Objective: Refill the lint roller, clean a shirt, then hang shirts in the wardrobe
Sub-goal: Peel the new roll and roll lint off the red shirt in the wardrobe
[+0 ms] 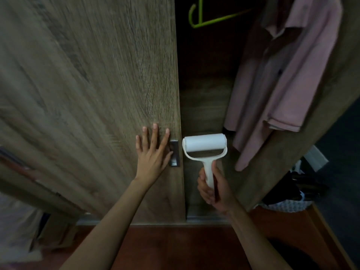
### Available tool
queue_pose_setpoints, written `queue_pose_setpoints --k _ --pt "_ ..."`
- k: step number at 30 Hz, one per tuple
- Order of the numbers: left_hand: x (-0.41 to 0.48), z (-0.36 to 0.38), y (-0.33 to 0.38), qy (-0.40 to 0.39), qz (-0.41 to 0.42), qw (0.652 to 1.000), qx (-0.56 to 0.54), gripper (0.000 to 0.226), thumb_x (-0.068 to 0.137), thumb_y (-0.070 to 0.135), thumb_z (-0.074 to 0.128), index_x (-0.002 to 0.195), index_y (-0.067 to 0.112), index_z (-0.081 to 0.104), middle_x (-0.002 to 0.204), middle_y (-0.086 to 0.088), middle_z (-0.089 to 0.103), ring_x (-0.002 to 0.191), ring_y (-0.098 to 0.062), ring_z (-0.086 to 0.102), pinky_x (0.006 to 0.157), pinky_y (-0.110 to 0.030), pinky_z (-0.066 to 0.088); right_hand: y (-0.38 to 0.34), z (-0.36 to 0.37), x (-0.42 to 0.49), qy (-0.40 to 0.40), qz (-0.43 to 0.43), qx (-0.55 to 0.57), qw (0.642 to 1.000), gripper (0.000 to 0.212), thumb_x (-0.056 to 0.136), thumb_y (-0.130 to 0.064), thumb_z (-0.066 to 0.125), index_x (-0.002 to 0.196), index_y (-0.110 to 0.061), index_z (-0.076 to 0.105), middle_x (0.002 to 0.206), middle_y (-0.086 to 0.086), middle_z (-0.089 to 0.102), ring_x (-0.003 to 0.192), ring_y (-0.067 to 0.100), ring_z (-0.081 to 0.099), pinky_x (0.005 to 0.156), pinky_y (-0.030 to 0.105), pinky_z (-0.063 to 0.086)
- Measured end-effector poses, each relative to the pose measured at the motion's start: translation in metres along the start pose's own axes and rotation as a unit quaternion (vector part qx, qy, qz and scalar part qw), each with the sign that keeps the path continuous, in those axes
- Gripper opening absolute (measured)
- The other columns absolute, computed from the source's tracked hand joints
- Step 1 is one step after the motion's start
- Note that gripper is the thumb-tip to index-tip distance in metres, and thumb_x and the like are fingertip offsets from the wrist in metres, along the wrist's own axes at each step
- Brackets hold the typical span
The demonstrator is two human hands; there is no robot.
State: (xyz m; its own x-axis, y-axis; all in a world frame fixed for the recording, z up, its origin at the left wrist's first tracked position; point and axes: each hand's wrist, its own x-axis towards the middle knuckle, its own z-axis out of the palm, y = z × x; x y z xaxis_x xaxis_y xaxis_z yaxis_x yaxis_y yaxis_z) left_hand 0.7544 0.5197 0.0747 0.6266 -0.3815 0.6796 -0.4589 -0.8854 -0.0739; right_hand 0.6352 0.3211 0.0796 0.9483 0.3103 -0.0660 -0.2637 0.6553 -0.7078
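My left hand (153,152) lies flat with fingers spread on the wooden sliding wardrobe door (87,84), its thumb at the metal recessed handle (174,153). My right hand (212,189) grips the handle of a white lint roller (205,146), held upright with its white roll on top, in front of the open gap of the wardrobe. Inside, a pink shirt (282,80) hangs at the right. An empty green hanger (206,18) hangs above in the dark interior.
The other wardrobe panel (315,117) slants down the right side. A patterned basket with dark clothes (292,197) stands at the lower right on a dark floor. Reddish-brown flooring (175,248) lies under my arms. Pale items sit at the lower left.
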Motion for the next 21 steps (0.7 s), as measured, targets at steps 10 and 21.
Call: queue_pose_setpoints --k 10,21 --pt "-0.033 -0.022 -0.105 -0.019 -0.034 0.999 0.024 0.086 0.090 0.051 0.050 0.154 0.028 -0.002 0.161 -0.008 -0.018 0.147 -0.038 -0.008 0.116 -0.057 0.008 0.037 0.047 0.061 -0.126 -0.007 0.160 0.979 0.039 0.093 -0.046 0.048 0.094 -0.009 0.061 0.050 0.000 0.051 0.038 0.009 0.036 0.039 0.019 0.037" --pt "-0.050 -0.034 -0.175 -0.030 -0.051 0.996 0.070 0.084 0.089 0.059 0.041 0.154 0.028 -0.003 0.161 -0.008 -0.016 0.148 -0.035 -0.007 0.115 -0.056 0.018 0.037 0.082 0.105 -0.272 0.045 0.183 0.944 0.045 0.100 -0.044 0.032 0.100 -0.004 0.051 0.057 0.004 0.035 0.046 0.015 0.036 0.045 0.024 0.035"
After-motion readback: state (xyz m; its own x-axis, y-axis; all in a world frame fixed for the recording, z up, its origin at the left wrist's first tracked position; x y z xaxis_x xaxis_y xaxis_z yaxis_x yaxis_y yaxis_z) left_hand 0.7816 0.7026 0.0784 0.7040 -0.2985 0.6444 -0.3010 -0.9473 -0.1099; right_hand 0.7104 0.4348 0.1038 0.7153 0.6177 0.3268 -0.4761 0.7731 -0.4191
